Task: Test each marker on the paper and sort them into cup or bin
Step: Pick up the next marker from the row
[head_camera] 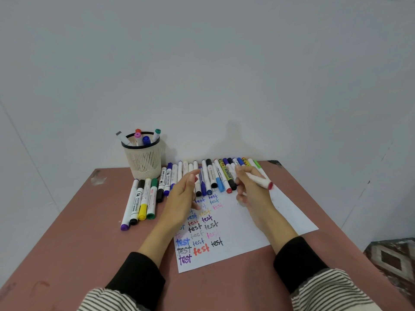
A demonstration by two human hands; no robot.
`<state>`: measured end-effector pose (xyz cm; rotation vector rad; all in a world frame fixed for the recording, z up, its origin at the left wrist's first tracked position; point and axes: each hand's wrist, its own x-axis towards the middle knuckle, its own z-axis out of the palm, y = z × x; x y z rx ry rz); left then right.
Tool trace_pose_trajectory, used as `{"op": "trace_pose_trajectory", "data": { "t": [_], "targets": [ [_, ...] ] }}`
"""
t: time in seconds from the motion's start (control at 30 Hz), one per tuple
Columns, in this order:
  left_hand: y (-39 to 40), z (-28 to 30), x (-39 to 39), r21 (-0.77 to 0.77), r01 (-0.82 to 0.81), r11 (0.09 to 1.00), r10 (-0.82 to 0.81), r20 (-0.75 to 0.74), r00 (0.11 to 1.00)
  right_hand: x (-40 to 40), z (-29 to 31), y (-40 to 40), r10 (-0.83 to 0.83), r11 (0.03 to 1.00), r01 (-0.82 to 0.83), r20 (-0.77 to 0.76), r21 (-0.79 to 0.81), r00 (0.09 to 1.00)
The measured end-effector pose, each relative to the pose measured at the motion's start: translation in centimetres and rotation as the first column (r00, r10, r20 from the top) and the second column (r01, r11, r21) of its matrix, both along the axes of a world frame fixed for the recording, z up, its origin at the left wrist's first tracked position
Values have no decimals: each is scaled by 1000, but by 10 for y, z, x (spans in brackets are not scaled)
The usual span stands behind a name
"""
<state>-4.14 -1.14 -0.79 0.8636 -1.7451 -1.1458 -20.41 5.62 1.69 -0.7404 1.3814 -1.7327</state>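
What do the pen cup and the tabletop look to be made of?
Pen cup: probably moulded plastic, matt cream with a black rim, its wall slotted into thin ribs. Tabletop: likely painted or laminated board, dull reddish-brown, with the coating chipped pale near the far-left corner.

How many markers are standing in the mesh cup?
5 show above the mesh cup rim: grey-capped far left, red at back, pink, blue, green right. Shorter ones may be hidden inside.

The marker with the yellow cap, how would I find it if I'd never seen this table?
Start at the mesh cup at the back left of the table. Just in front of it four markers lie side by side, apart from the long row. The yellow-capped marker is third from the left, between a black-capped one and a green-capped one.
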Motion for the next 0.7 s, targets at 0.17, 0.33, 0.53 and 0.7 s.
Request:
{"op": "trace_pose_trajectory", "data": {
  "t": [0.17, 0.33, 0.53, 0.7],
  "targets": [
    [2, 1, -3, 65, 68, 996, -64, -53, 997, -2, 8, 4, 148, 989, -141, 185, -51, 971],
    [1, 3, -3, 88, 30, 996, -17, -144, 989, -1, 5, 3, 221, 975, -211, 196, -74, 955],
    [-1, 0, 0, 57, 57, 997, -51, -102, 993, 2, 0, 2, 233, 972, -232, 47, -15, 971],
    [0, 2, -2, 29, 76, 997, -73, -89, 993, 4, -2, 2, 176, 984, -176, 6, -11, 984]
  ]
}}
